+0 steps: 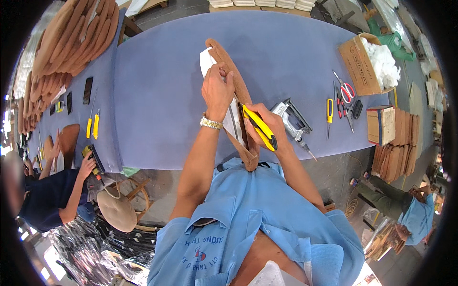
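Note:
A long, brown fabric-covered piece (240,81) stands on edge against my body, slanting away over the blue table. Its inner side shows white material (206,61) and a loose strip of brown fabric. My left hand (218,91), a metal watch on its wrist, pinches the edge of this piece near its far part. In my right hand (268,125) is a yellow and black utility knife (257,125), its front end beside the open side of the piece. The blade tip cannot be made out. Right of that hand lies a grey staple gun (291,117).
Toward the right are a yellow screwdriver (329,110), red-handled scissors (347,91), pliers (340,105) and a cardboard box (360,66) with white stuffing. Stacked brown pieces (81,33) stand far left. A co-worker (52,195) holds a staple gun at the left table.

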Available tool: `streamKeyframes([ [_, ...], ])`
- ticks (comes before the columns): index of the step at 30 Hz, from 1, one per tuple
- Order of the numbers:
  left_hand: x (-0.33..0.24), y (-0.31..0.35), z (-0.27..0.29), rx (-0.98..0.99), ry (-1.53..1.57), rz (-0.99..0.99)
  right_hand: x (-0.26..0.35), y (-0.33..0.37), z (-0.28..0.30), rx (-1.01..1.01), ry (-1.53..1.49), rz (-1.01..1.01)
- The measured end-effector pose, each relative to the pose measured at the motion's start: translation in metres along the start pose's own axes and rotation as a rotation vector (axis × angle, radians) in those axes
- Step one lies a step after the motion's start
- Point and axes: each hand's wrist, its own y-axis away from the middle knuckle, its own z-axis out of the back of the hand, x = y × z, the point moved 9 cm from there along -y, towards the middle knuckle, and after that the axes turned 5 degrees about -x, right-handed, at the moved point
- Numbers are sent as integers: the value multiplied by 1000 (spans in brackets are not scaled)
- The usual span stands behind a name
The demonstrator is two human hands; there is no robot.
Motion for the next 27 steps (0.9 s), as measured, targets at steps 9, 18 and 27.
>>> streamKeyframes([
  [9,26,27,5,20,766,276,-15,-8,15,-75,-171,-76],
  [18,23,-15,-15,150,870,278,-15,-51,4,-95,-204,-17],
  [27,32,-21,-25,385,975,433,-17,-54,-14,-26,-153,-45],
])
